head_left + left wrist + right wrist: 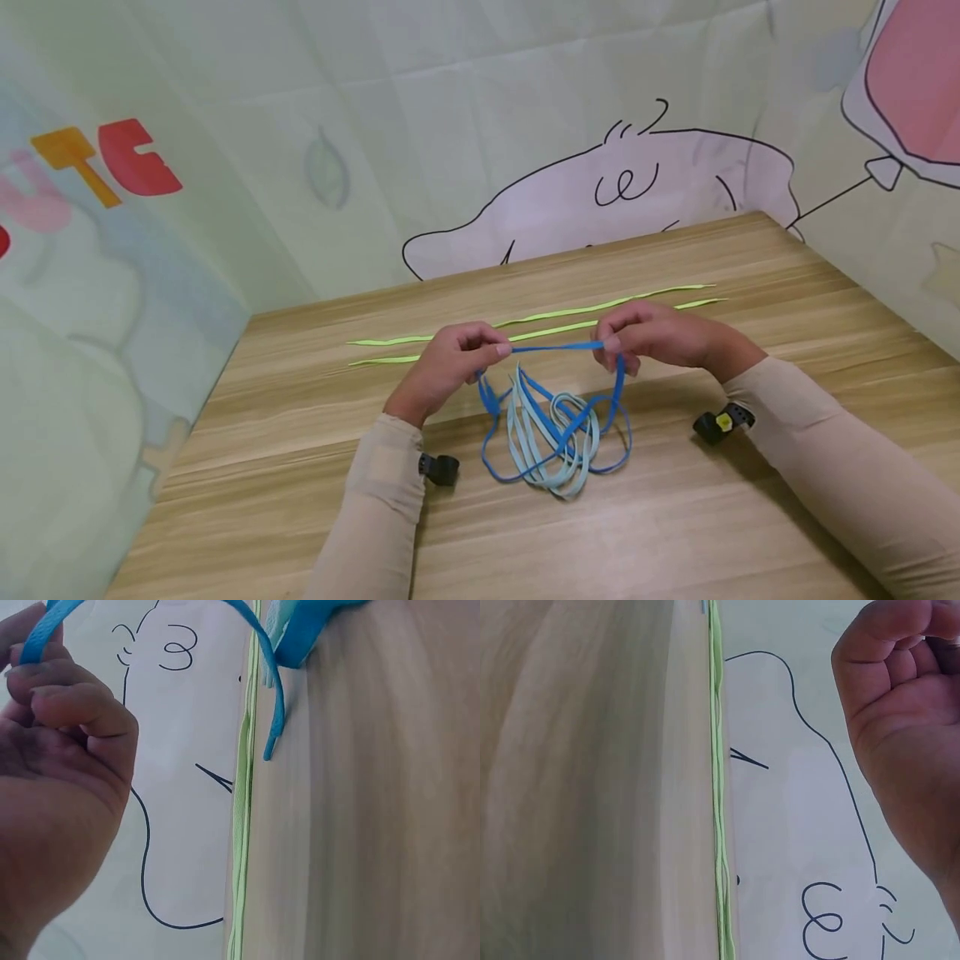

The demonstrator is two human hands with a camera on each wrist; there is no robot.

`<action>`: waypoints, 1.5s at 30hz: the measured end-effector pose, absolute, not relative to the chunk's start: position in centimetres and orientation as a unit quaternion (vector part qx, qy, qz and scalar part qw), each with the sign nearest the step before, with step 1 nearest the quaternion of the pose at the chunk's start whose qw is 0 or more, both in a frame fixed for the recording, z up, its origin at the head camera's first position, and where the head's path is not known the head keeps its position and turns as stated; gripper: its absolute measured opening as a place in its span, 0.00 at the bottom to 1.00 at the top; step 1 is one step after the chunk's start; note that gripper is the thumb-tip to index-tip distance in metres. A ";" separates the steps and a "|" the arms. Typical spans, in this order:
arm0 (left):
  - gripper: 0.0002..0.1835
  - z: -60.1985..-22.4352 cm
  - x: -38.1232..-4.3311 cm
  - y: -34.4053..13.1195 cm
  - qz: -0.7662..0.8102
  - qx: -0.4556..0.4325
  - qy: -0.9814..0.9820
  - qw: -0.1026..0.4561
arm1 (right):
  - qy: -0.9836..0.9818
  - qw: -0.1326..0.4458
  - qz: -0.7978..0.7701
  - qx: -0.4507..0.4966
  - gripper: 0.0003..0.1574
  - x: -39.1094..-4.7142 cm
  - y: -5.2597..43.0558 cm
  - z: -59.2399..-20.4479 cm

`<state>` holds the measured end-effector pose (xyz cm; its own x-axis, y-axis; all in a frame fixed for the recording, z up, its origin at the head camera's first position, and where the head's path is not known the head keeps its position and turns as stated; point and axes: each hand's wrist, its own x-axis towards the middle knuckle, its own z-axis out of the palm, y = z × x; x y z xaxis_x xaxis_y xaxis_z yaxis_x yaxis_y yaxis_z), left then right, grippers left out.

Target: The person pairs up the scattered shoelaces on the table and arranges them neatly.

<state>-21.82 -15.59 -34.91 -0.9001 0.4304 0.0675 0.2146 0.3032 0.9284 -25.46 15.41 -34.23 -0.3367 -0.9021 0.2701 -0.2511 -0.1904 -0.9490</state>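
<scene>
Between both hands a blue shoelace [558,347] is stretched in a short, nearly level span above the table. The left hand [453,360] pinches one end of that span between thumb and fingers; in the left wrist view the lace [43,634] passes over its curled fingers. At the other end the right hand [656,337] pinches the lace, and a length hangs down from it. Below lies a loose tangle of light blue laces [531,437] mixed with blue ones. In the right wrist view the right hand [907,712] shows curled fingers, their tips cut off by the frame.
Two yellow-green shoelaces [551,315] lie stretched side by side across the table beyond the hands. The wooden table [300,467] meets a printed cloth backdrop [450,125] at its back and left. A small black wrist device [441,469] sits at each sleeve cuff.
</scene>
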 end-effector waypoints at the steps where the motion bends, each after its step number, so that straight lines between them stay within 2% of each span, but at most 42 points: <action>1: 0.14 -34.9 -21.8 -15.7 0.555 0.199 0.802 0.095 | 0.568 0.279 -0.586 -0.506 0.15 -25.5 15.5 -34.2; 8: 0.16 -34.7 -22.0 -16.2 0.552 0.181 0.807 0.104 | 0.541 0.275 -0.604 -0.517 0.14 -25.6 15.9 -33.5; 15: 0.15 -34.5 -22.0 -17.1 0.532 0.181 0.819 0.114 | 0.543 0.247 -0.619 -0.511 0.13 -25.6 16.7 -32.8; 22: 0.17 -34.5 -22.0 -18.2 0.565 0.182 0.800 0.092 | 0.558 0.219 -0.632 -0.491 0.15 -25.7 18.0 -31.9; 32: 0.13 -34.5 -22.0 -19.5 0.588 0.186 0.784 0.071 | 0.553 0.204 -0.645 -0.486 0.17 -25.8 18.6 -31.3; 39: 0.19 -34.5 -22.1 -19.9 0.604 0.210 0.767 0.052 | 0.536 0.184 -0.655 -0.500 0.19 -26.0 19.0 -31.2; 45: 0.19 -34.3 -22.0 -19.9 0.617 0.195 0.762 0.039 | 0.509 0.163 -0.684 -0.496 0.19 -26.0 18.9 -31.3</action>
